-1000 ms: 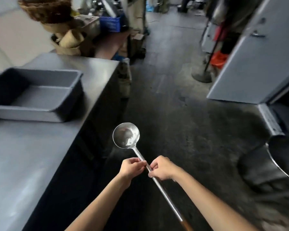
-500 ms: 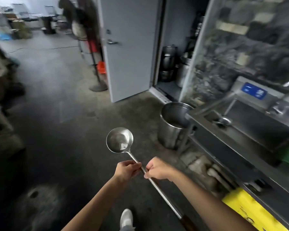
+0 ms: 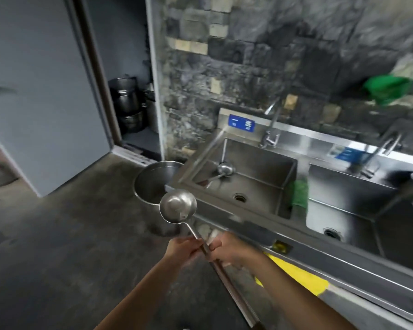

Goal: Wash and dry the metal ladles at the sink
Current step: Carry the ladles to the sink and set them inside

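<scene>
I hold a long metal ladle (image 3: 178, 206) in front of me, bowl up and away, its handle running down toward the lower right. My left hand (image 3: 184, 248) and my right hand (image 3: 227, 250) both grip the handle side by side. The ladle's bowl hovers just off the front left corner of a steel double sink (image 3: 267, 225). A second metal ladle (image 3: 221, 171) lies in the left basin, its handle leaning on the basin's left side. A faucet (image 3: 271, 129) stands behind that basin.
A large steel pot (image 3: 153, 184) stands on the floor left of the sink. A green cloth (image 3: 298, 194) hangs over the divider between basins. An open grey door (image 3: 41, 96) and stacked pots (image 3: 126, 103) are at the back left. Something yellow (image 3: 296, 275) lies under the sink.
My view has swung right from the grey counter and floor to the sink. The ladle stays held in both hands and now sits close to the sink's left corner.
</scene>
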Demonstrator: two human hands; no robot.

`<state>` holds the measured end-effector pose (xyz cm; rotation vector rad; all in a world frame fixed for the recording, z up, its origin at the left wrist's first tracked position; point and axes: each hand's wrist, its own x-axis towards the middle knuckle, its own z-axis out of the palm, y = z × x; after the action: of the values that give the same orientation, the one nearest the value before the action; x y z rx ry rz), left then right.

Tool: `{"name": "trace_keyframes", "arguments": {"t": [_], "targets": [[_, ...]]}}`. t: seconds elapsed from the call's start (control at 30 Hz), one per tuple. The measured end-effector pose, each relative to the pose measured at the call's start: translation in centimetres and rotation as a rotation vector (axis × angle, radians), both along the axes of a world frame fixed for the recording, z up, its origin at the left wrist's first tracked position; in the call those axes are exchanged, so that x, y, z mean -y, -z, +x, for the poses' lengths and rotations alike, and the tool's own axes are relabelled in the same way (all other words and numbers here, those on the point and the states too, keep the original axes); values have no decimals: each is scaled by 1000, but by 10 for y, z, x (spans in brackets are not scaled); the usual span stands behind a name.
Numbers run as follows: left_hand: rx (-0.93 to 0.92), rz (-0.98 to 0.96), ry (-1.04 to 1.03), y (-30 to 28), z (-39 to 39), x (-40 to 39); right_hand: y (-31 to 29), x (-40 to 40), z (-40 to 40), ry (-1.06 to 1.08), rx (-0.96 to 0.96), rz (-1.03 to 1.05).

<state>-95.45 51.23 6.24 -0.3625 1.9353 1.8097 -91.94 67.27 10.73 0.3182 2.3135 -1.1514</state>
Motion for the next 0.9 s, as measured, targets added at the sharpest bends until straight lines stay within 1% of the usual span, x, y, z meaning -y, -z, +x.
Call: {"name": "trace_keyframes", "arguments": {"t": [0.17,0.23,0.27,0.3,0.33,0.37,0.43,0.47,0.57,0.63,0.73,0.9], "targets": [[90,76,147,0,-74,-74,-3,-66,-56,199,24,-39],[38,81,88,-6,-104,-103,-1,-90,-79,282,22,-54],[6,135,82,-9,-119,-117,0,-102,-87,338,19,-61],[-6,179,178,-13,-131,-131,-1,-115,-94,394,21,-73],[76,215,247,-14,-140,-144,-1,-124,-100,436,17,-91],[86,120,278,-19,-144,-156,-2,-134,-106,483,20,-103],[198,108,349,-18,-161,-183,-3,-157,-122,569,25,-115],[211,112,387,-15,-171,-198,-1,-169,-132,603,22,-123],[227,87,498,-25,-189,-229,1,-199,-158,636,5,-91],[214,72,565,-21,-203,-248,6,-221,-177,657,-5,-81],[217,107,627,-10,-221,-269,15,-252,-206,682,-8,-117],[266,113,753,11,-257,-305,55,-302,-267,752,52,-177]]}}
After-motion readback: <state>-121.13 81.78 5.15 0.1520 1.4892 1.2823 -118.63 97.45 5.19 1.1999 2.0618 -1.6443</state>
